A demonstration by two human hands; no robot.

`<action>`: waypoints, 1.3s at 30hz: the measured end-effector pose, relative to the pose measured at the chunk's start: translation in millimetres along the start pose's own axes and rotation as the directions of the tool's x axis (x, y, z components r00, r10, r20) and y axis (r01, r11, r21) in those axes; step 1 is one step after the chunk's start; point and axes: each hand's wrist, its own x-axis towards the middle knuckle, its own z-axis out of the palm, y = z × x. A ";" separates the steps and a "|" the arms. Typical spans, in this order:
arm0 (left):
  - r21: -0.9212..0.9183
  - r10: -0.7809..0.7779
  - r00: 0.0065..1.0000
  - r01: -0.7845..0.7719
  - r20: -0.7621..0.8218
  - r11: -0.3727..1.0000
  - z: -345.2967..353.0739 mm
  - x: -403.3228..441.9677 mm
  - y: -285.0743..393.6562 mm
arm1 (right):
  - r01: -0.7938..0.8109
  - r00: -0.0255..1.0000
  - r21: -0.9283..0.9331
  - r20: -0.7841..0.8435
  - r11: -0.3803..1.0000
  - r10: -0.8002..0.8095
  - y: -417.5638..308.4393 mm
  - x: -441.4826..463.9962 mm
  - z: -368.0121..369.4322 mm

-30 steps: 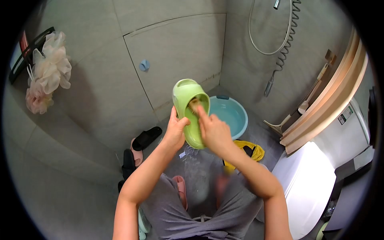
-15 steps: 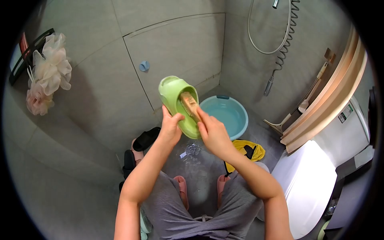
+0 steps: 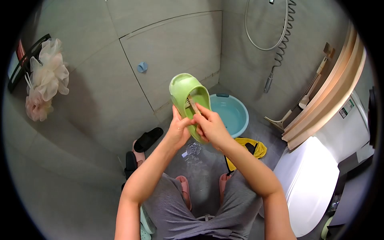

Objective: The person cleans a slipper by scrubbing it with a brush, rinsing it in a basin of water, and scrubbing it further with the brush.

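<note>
A light green slipper (image 3: 182, 86) is held up over the floor, its toe end pointing away from me. My left hand (image 3: 178, 130) is closed around its left edge near the heel. In my right hand (image 3: 213, 127) is a scrubbing brush (image 3: 193, 105) with a wooden back, turned on its edge. Its pale bristles face left, inside the slipper under the strap. Part of the brush handle is hidden by my fingers. Just beyond the slipper, a blue basin (image 3: 236, 114) of water stands on the floor.
A yellow and black cloth item (image 3: 256, 149) lies beside the basin. Suds (image 3: 194, 149) wet the floor below the slipper. Black slippers (image 3: 148, 139) line the left wall. At right are a white toilet (image 3: 308, 184) and a peach curtain (image 3: 320, 104). A shower hose (image 3: 280, 48) hangs at the back.
The slipper and both hands have shifted a little to the right. The brush has turned from showing its flat back to standing on edge, and my hands are closer together.
</note>
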 end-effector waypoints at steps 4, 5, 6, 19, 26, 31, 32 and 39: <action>0.059 0.038 0.999 -0.039 0.016 0.998 -18.0 11.7 20.0 | 0.136 0.990 -0.430 0.087 0.893 -0.109 4.2 0.5 -11.3; 0.041 0.041 0.999 -0.041 0.006 0.998 -22.9 12.5 22.7 | 0.136 0.990 -0.429 0.089 0.893 -0.108 6.3 3.1 -9.6; 0.062 0.023 1.000 -0.023 -0.010 0.998 -18.4 6.7 20.5 | 0.289 0.938 -0.673 0.060 0.680 -0.340 9.5 3.9 -3.2; -0.025 -0.151 0.989 0.150 -0.012 0.988 -24.2 6.6 16.0 | 0.188 0.803 -0.976 0.087 0.112 -0.589 -7.4 4.3 -6.4; -0.079 -0.148 0.988 0.145 -0.040 0.986 -39.6 13.7 10.9 | 0.204 0.871 -0.971 0.120 0.129 -0.476 -2.0 -33.1 16.7; -0.134 -0.189 0.982 0.184 -0.024 0.974 -40.6 16.0 7.0 | 0.145 0.811 -0.988 0.092 0.045 -0.577 6.4 7.4 7.8; -0.166 -0.224 0.974 0.220 -0.009 0.961 -41.0 16.6 4.0 | 0.122 0.811 -0.992 0.074 0.044 -0.580 5.7 13.5 6.0; -0.048 -0.004 0.989 -0.003 -0.150 0.999 -42.9 17.7 17.1 | 0.291 0.849 -0.950 0.199 0.117 -0.489 13.4 -29.5 20.5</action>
